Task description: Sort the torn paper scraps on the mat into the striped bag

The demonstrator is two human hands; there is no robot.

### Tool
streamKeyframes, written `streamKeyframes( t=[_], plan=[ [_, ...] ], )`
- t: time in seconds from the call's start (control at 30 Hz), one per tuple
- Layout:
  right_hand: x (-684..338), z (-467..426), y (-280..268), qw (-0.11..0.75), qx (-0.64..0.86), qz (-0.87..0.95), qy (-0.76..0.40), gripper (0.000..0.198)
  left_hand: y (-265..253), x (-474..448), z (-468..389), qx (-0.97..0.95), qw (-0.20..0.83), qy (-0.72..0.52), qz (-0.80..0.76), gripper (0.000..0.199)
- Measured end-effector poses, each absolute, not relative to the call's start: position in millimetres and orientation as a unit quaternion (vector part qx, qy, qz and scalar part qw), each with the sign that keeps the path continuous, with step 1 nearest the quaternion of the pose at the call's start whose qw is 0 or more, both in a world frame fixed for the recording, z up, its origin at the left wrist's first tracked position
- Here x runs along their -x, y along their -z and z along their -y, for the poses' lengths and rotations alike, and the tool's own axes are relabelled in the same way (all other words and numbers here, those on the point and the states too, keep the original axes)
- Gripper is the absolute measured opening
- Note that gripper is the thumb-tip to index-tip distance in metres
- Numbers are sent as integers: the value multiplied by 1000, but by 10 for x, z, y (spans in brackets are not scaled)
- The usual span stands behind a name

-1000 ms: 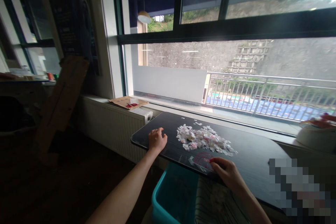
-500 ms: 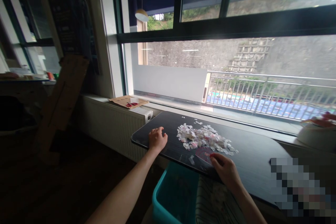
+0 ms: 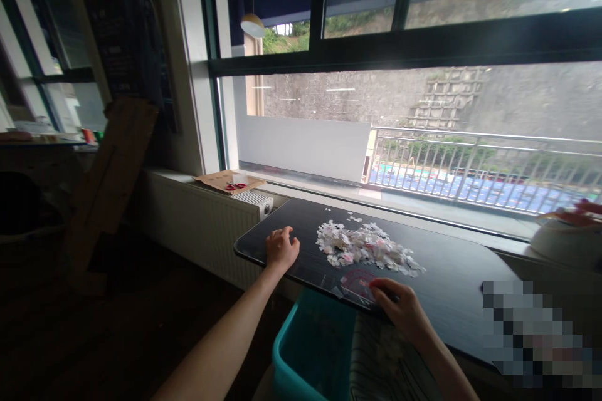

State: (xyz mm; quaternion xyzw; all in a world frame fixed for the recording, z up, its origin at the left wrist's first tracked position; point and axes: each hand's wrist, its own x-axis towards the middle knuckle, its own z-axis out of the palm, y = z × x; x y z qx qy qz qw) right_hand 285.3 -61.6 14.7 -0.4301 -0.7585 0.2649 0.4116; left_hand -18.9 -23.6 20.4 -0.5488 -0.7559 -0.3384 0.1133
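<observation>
My left hand rests on the dark table near its left end, fingers loosely bent and thumb apart, with nothing in it. My right hand pinches the right edge of a small clear plastic bag with red print, which lies by the table's front edge. A smaller clear piece shows at the bag's left side. Just beyond the bag is a loose heap of small white paper pieces, some tinged pink. A few stray bits lie behind the heap.
The dark table stands against the window sill. Below its front edge is a teal plastic bin. Red-handled scissors lie on brown cardboard at the left. A white pot stands at the right, and a blurred-out patch covers the table's right end.
My right hand has moved slightly left and down with the plastic bag, which now lies flatter and covers part of the smaller clear piece. My left hand stays in place.
</observation>
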Motion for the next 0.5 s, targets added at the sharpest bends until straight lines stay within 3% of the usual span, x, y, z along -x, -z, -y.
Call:
streamKeyframes(
  t=[0.17, 0.5],
  plan=[
    [-2848, 686, -228, 393, 379, 783, -296, 26, -197, 191, 233, 546, 116, 339, 757, 26],
    [-2889, 633, -136, 415, 449, 750, -252, 26, -200, 188, 237, 548, 114, 340, 756, 26]
  ],
)
